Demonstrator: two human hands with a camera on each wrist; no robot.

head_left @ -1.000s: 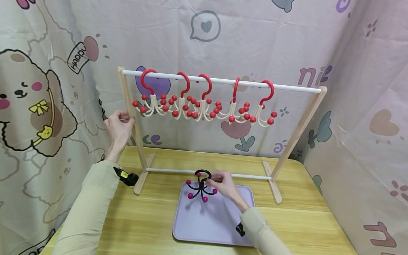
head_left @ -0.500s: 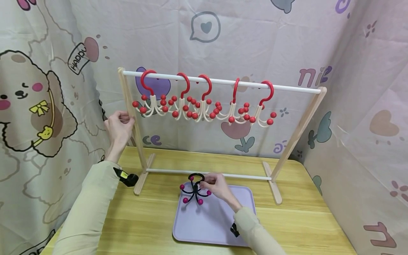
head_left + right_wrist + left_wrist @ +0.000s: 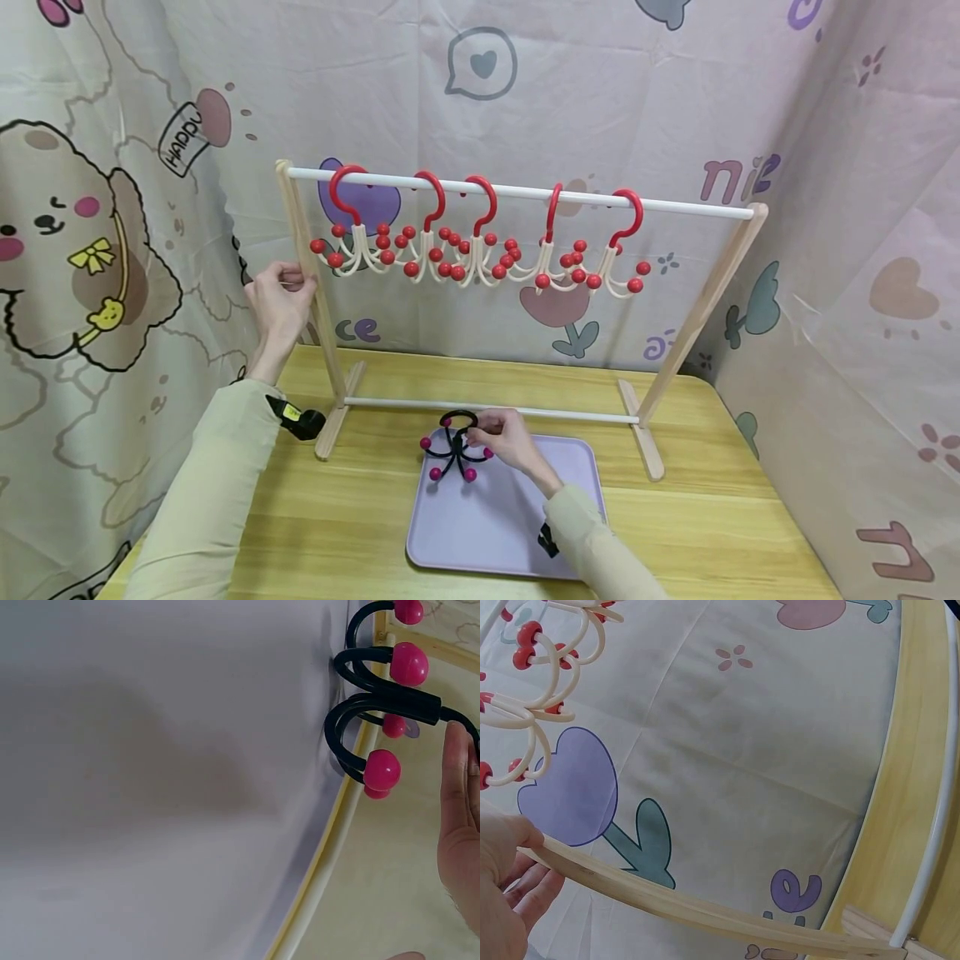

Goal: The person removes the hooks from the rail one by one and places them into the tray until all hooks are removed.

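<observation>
A black claw-shaped hook hanger (image 3: 456,448) with magenta balls on its curved arms is at the back left of the lilac tray (image 3: 495,533). My right hand (image 3: 510,437) pinches it by the hook's stem; in the right wrist view the fingers (image 3: 455,780) lie at the stem and the thumb is hidden. My left hand (image 3: 281,304) grips the left wooden post (image 3: 667,891) of a rack, thumb on one side and fingers on the other. From the rack's white top bar (image 3: 517,191) hang several cream hook hangers (image 3: 477,250) with red hooks and red balls.
The rack's white lower bar (image 3: 405,404) runs just behind the tray. Its right post (image 3: 701,312) stands on a wooden foot (image 3: 642,442). A wood-grain table (image 3: 697,533) lies under everything, with printed curtains (image 3: 615,75) around it.
My right hand has moved left and slightly down with the black hook hanger, towards the tray's back left. My left hand has stayed on the post.
</observation>
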